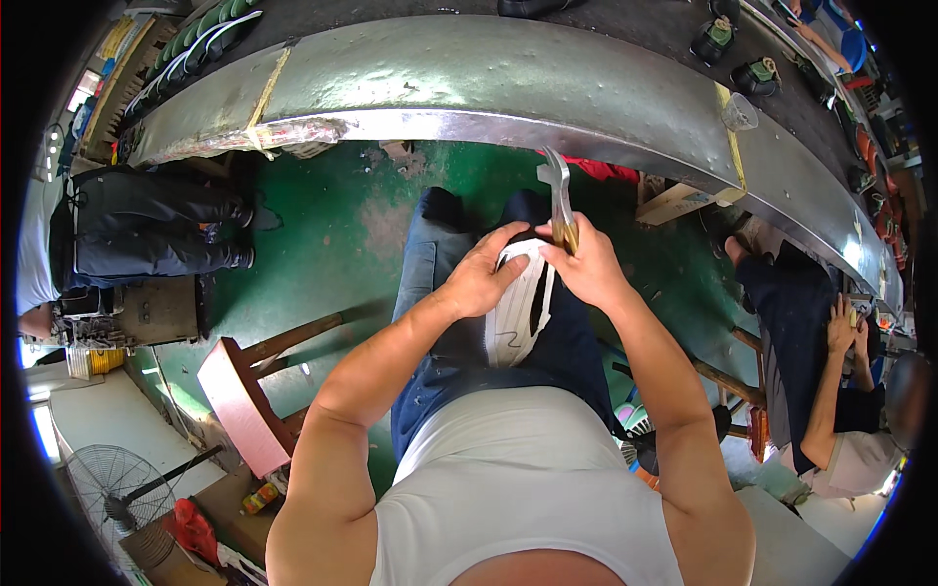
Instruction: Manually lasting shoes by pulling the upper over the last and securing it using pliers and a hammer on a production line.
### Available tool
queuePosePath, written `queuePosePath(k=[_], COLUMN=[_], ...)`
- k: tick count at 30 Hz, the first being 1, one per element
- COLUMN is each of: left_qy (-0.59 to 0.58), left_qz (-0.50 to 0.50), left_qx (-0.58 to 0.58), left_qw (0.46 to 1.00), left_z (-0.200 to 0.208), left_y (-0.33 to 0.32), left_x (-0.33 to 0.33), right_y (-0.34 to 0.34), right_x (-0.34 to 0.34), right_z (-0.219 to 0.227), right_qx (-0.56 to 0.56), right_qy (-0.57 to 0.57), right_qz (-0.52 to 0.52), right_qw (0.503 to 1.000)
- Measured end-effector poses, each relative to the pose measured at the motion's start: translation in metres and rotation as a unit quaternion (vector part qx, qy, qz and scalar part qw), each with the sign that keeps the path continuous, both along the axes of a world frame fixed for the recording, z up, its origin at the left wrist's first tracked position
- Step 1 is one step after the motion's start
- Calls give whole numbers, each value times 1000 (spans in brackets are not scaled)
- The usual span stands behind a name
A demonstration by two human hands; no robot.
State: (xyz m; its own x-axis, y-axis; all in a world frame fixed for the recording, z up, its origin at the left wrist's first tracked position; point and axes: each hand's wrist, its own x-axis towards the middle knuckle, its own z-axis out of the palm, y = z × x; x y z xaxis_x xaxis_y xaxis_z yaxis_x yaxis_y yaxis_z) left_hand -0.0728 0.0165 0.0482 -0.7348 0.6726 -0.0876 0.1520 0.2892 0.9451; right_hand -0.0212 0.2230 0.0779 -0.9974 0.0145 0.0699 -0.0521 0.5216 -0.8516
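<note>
Two bare hands hold one white shoe upper [510,327] above the lap, on this side of the metal worktop [586,73] and apart from it. The fingers of the left hand [479,275] pinch its far end at the left side. The right hand [592,266] pinches the same end at the right side, and also grips a hammer-like tool [560,193], whose metal head points toward the worktop.

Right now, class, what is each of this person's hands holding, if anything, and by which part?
The left hand and right hand hold a white shoe by its far end; the right hand also grips a hammer by its handle.
</note>
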Motion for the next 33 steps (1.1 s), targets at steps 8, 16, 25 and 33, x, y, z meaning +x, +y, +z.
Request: queuePosePath(k=[8,16,25,33], left_qy=[-82,-78,-149,-117], left_qz=[53,39,43,62], left_qx=[15,22,92,62], left_qw=[995,996,984,989], left_z=[-1,-5,-4,-2], left_y=[-10,-8,-6,5], left_x=[-1,1,5,4], right_y=[13,-4,-1,10], right_x=[81,87,95,86], right_z=[23,-19,11,58], right_qx=[-116,-33,231,-118], right_qy=[-299,-170,-132,-177], right_qz=[111,49,77,33], right_qw=[941,984,961,977])
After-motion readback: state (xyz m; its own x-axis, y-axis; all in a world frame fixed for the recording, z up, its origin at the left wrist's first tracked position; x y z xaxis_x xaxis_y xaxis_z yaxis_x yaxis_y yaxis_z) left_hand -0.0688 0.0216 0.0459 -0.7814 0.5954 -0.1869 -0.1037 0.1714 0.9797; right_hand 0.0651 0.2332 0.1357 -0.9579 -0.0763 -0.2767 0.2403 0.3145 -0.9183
